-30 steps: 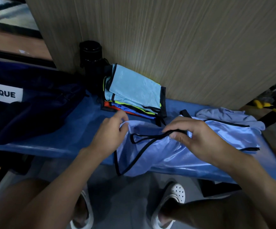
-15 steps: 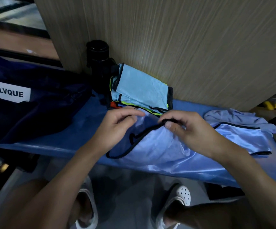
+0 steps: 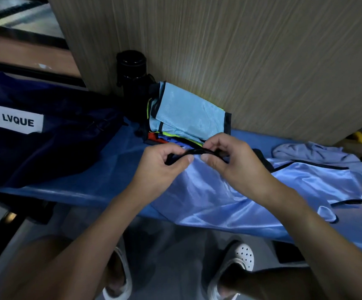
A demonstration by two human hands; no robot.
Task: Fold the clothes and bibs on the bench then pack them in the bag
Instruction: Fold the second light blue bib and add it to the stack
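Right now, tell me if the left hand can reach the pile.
Probably yes: the pile lies just beyond the left hand with nothing between, but that hand pinches the bib.

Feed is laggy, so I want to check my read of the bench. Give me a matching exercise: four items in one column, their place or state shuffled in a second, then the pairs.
Items:
1. navy bag
2. folded bib stack
3. shiny blue bib
4. pale crumpled garment

Places or states:
A. left hand and right hand pinch its black trim
B. unfolded, at the right end of the bench
C. against the wood-grain wall, beyond the hands
D. left end, white LVQUE label

Pairs: 1-D, 2-C, 3-A, 4-B.
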